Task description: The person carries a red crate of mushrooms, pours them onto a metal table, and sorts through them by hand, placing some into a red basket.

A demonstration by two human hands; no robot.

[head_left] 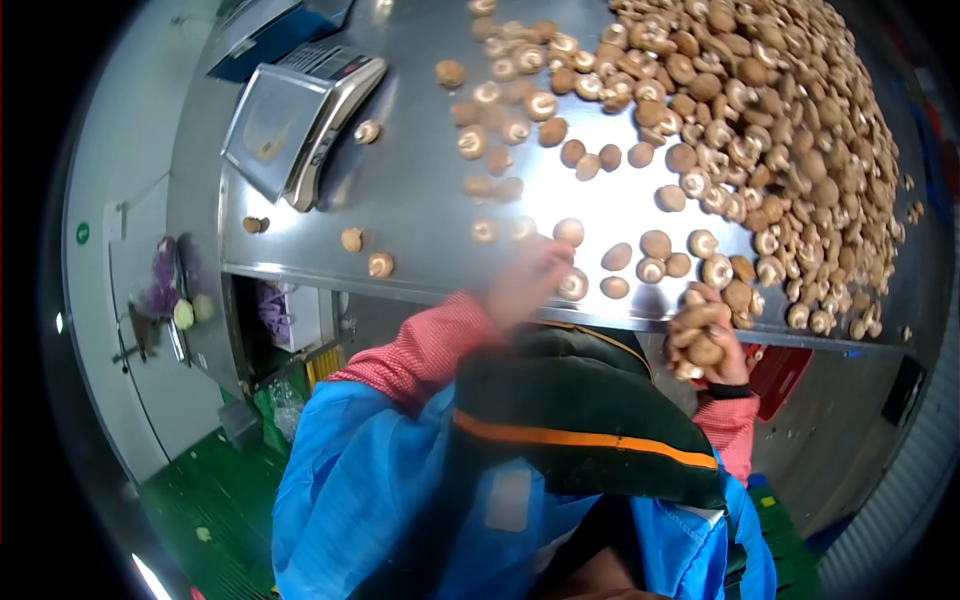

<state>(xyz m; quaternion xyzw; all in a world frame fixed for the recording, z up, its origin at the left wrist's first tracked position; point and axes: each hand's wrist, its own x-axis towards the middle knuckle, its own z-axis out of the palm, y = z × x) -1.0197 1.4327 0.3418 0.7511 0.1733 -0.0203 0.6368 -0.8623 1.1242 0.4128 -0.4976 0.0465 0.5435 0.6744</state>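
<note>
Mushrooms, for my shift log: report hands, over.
Left hand blurred over table edge, grip unclear. Right hand shut on handful of mushrooms. Mushroom pile beyond; scale off left, clear of hands.

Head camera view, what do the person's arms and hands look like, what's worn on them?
Both the left hand and right hand are bare, without gloves; the left is motion-blurred. The left sleeve and right sleeve are red with a fine pale check. A dark band sits at the right wrist. A blue smock overlaps the sleeves higher up.
</note>
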